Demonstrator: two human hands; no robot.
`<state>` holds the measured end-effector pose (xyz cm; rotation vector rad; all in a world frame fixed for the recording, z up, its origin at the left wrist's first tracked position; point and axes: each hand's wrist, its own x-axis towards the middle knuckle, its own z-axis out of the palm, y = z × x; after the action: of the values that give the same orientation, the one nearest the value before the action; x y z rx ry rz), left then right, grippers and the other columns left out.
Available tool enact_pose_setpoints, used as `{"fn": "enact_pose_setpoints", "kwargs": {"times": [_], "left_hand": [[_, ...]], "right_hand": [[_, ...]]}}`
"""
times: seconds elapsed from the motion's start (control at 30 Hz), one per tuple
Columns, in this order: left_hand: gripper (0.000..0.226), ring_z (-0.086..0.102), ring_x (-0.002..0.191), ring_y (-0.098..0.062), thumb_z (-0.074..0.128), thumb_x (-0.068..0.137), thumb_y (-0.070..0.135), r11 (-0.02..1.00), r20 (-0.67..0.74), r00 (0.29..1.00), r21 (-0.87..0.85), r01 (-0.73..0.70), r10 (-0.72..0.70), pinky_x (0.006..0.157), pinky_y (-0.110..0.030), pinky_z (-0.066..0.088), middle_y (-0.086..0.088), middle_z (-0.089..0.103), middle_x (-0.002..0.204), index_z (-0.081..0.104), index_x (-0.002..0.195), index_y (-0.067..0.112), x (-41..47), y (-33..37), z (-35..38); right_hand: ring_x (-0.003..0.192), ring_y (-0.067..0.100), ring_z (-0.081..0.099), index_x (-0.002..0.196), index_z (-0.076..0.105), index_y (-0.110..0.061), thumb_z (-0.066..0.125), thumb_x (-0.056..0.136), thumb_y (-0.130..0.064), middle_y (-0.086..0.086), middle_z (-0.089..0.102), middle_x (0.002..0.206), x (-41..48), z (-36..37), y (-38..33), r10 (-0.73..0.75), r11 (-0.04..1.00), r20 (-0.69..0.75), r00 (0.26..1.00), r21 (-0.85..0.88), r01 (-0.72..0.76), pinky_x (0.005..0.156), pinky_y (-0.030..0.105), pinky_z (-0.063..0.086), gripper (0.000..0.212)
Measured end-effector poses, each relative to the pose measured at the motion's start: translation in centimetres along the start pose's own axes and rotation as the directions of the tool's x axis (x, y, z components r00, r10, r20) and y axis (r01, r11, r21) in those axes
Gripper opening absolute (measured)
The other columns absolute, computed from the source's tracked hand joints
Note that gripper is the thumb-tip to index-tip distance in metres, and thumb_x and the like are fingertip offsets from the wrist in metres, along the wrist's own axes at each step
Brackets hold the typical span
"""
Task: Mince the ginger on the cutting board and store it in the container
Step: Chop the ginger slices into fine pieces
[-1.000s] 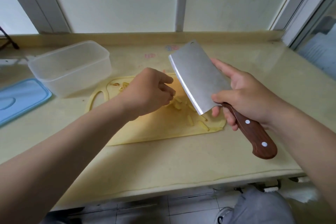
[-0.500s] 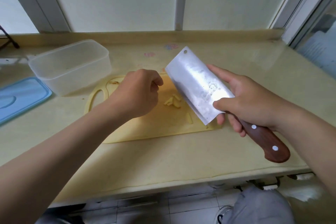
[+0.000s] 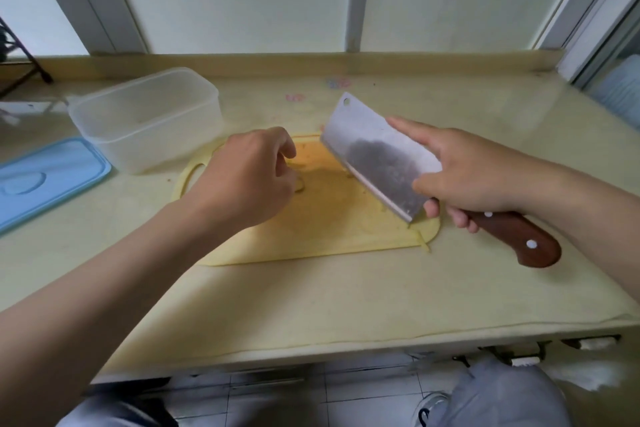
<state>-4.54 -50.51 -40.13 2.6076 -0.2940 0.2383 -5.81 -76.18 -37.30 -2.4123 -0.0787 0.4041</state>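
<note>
A pale yellow cutting board [image 3: 329, 236] lies on the counter. My left hand [image 3: 249, 173] hovers over the board's left part, fingers curled down over ginger pieces [image 3: 300, 185] that peek out under the fingertips. My right hand [image 3: 474, 177] grips the cleaver [image 3: 374, 149] by its brown wooden handle [image 3: 519, 239], the index finger stretched along the blade's flat. The blade tilts over the board's right half, edge low near the surface, hiding whatever is under it. One ginger strip [image 3: 423, 242] lies at the board's front right edge.
An empty translucent container [image 3: 145, 118] stands behind and to the left of the board, close to my left hand. Its blue lid [image 3: 45, 180] lies flat at the far left. A window wall backs the counter, and the counter's front edge is near my body.
The cleaver has come down and leftward over the board, now covering the loose ginger pieces seen mid-board before. My left hand has drawn back to the board's left part.
</note>
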Motion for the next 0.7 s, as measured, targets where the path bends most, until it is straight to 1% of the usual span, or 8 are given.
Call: {"fn": "enact_pose_setpoints", "kwargs": {"times": [0.2,0.3,0.4,0.47,0.53,0.6,0.63,0.7], "left_hand": [[0.025,0.057,0.086,-0.022,0.055,0.090,0.010,0.998,0.000,0.999,0.042,-0.044,0.044,0.077,-0.038,0.052,0.003,0.064,0.089,0.067,0.111,0.016,0.0,-0.9,-0.1],[0.018,0.056,0.079,-0.022,0.058,0.087,0.011,0.987,0.026,0.989,0.057,-0.147,0.146,0.071,-0.035,0.049,0.004,0.061,0.084,0.069,0.101,0.014,-0.3,-1.3,0.4],[0.011,0.056,0.074,-0.022,0.061,0.084,0.013,0.968,0.054,0.968,0.038,-0.247,0.245,0.065,-0.032,0.047,0.004,0.058,0.079,0.069,0.090,0.014,-1.1,-0.8,1.2],[0.014,0.056,0.068,-0.020,0.061,0.081,0.019,0.927,0.092,0.923,-0.023,-0.373,0.374,0.065,-0.033,0.050,0.003,0.060,0.078,0.072,0.089,0.013,-1.9,0.0,1.8],[0.020,0.058,0.069,-0.018,0.063,0.082,0.023,0.861,0.172,0.843,-0.117,-0.496,0.509,0.066,-0.029,0.048,0.000,0.062,0.083,0.074,0.095,0.013,-2.7,1.7,2.8],[0.021,0.059,0.075,-0.021,0.065,0.087,0.021,0.785,0.209,0.757,-0.179,-0.592,0.619,0.068,-0.028,0.048,-0.004,0.062,0.088,0.075,0.103,0.012,-3.2,3.8,4.2],[0.021,0.059,0.079,-0.024,0.063,0.090,0.021,0.756,0.211,0.726,-0.176,-0.630,0.654,0.069,-0.031,0.050,-0.006,0.061,0.090,0.074,0.105,0.013,-3.3,4.9,5.1],[0.022,0.057,0.083,-0.030,0.056,0.094,0.026,0.734,0.199,0.709,-0.115,-0.669,0.677,0.066,-0.037,0.052,-0.007,0.059,0.094,0.072,0.103,0.015,-3.3,6.5,6.7]], "right_hand": [[0.041,0.021,0.055,0.153,0.013,-0.067,0.046,0.097,-0.002,0.007,0.070,0.062,1.9,-1.3,-0.1,-0.005,0.999,-0.023,1.000,-0.040,0.004,0.044,0.034,0.052,0.092],[0.042,0.022,0.055,0.152,0.016,-0.068,0.048,0.097,-0.002,0.012,0.071,0.066,1.8,-1.7,-0.4,-0.034,0.999,-0.015,0.999,-0.033,0.034,0.046,0.037,0.054,0.091],[0.043,0.023,0.056,0.152,0.017,-0.067,0.051,0.098,-0.002,0.008,0.069,0.057,0.9,-2.2,-0.3,-0.050,0.999,-0.010,0.999,-0.005,0.050,0.043,0.033,0.051,0.091],[0.044,0.024,0.056,0.150,0.019,-0.069,0.052,0.098,-0.002,0.007,0.068,0.055,0.2,-2.2,0.0,-0.048,0.999,-0.009,0.999,0.023,0.048,0.039,0.029,0.047,0.091],[0.051,0.030,0.060,0.151,0.021,-0.068,0.052,0.099,-0.001,0.006,0.067,0.054,-0.2,-2.1,0.5,-0.040,0.997,-0.027,0.999,0.063,0.041,0.037,0.027,0.045,0.091],[0.057,0.036,0.062,0.153,0.023,-0.064,0.052,0.098,0.001,0.007,0.067,0.055,-0.2,-2.1,1.0,-0.035,0.993,-0.065,0.997,0.115,0.042,0.038,0.029,0.046,0.090],[0.059,0.038,0.062,0.154,0.024,-0.062,0.052,0.097,0.002,0.007,0.066,0.054,-0.2,-2.1,1.3,-0.038,0.989,-0.089,0.995,0.141,0.050,0.039,0.031,0.048,0.090],[0.061,0.040,0.061,0.154,0.027,-0.060,0.051,0.097,0.004,0.004,0.061,0.047,-0.2,-2.3,1.7,-0.050,0.982,-0.136,0.990,0.176,0.073,0.044,0.037,0.052,0.090]]}}
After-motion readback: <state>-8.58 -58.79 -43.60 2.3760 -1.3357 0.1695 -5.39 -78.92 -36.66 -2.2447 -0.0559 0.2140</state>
